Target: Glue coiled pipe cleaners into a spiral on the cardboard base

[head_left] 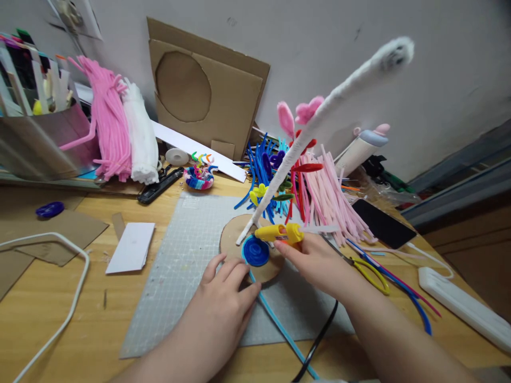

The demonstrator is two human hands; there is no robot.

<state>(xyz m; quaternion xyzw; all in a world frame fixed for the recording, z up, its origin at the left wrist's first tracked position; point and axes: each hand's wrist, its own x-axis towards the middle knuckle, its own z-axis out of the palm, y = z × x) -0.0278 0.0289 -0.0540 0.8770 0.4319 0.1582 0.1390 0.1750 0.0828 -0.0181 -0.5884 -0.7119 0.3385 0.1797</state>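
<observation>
My right hand (309, 258) is wrapped round a yellow glue gun (279, 233), whose nozzle points left over a round cardboard disc (231, 234). On the disc lies a dark blue coil (256, 251). A light blue pipe cleaner (279, 325) runs from the coil's lower edge toward the front of the table. My left hand (227, 290) rests at the disc's front left, its thumb and fingers on the light blue strip near the coil. From the disc a long white wrapped stem (295, 149) leans up to the right, with pink, red, yellow and green pieces beside it.
Under the disc is a grey cutting mat (159, 298). Pink pipe cleaners (331, 197), blue pipe cleaners (261, 165) and a phone (383, 223) lie behind. Yellow-handled scissors (371, 274) and a white power strip (463, 306) are right; white cards (131, 247) are left.
</observation>
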